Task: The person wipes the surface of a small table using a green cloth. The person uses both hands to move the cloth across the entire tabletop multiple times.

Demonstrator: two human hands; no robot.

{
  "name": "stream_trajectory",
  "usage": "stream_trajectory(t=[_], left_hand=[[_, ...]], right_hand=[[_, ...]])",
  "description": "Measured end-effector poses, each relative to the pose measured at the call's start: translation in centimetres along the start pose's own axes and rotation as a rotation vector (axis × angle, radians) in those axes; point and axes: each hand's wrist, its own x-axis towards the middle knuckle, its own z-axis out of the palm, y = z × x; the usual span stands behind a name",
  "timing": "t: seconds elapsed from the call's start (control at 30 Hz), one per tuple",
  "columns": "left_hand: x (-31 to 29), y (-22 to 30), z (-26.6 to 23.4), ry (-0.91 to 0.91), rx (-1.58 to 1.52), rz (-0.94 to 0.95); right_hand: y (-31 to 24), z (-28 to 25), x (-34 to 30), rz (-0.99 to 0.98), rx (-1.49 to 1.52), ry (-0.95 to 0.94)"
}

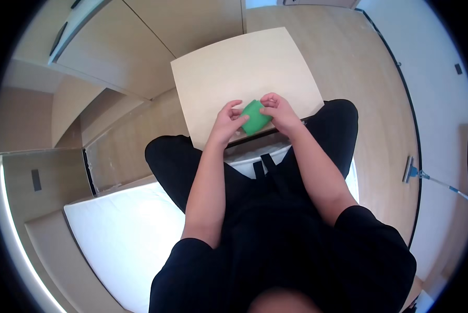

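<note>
Between my two hands is a flat piece of bright green paper (254,119), apparently folded, held tilted over the near edge of a pale wooden table (234,68). My left hand (228,121) grips its left side, with the thumb lying on the green surface and the fingers partly behind it. At the upper right corner, my right hand (280,113) pinches the piece between thumb and fingers. The underside of the green piece is hidden from view.
Under me is a white mattress (124,229). Beige cabinets (119,47) stand beyond the table to the left. A mop with a blue head (411,171) leans by the right wall. Wooden floor (343,57) runs along the table's right side.
</note>
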Motion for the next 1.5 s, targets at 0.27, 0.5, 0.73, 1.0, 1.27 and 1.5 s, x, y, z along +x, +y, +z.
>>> stream_trajectory(t=[0.27, 0.5, 0.73, 1.0, 1.27, 1.5], left_hand=[[-0.8, -0.2, 3.8, 0.313, 0.27, 0.296], [-2.9, 1.0, 6.9, 0.257, 0.72, 0.854], [-2.3, 0.5, 6.5, 0.297, 0.821, 0.873], [-2.8, 0.6, 8.5, 0.385, 0.409, 0.546], [-2.7, -0.5, 7.8, 0.291, 0.588, 0.736], [-4.0, 0.9, 7.7, 0.244, 0.816, 1.015]], right_hand=[[0.1, 1.5, -0.9, -0.001, 0.106, 0.187], [-2.0, 4.5, -2.8, 0.202, 0.688, 0.039], [-2.2, 4.2, -3.2, 0.156, 0.769, -0.087], [1.3, 6.7, -3.2, -0.17, 0.169, -0.039], [-0.4, 7.8, -4.0, -0.183, 0.204, -0.006], [-4.1, 7.8, -6.7, -0.535, -0.145, -0.106]])
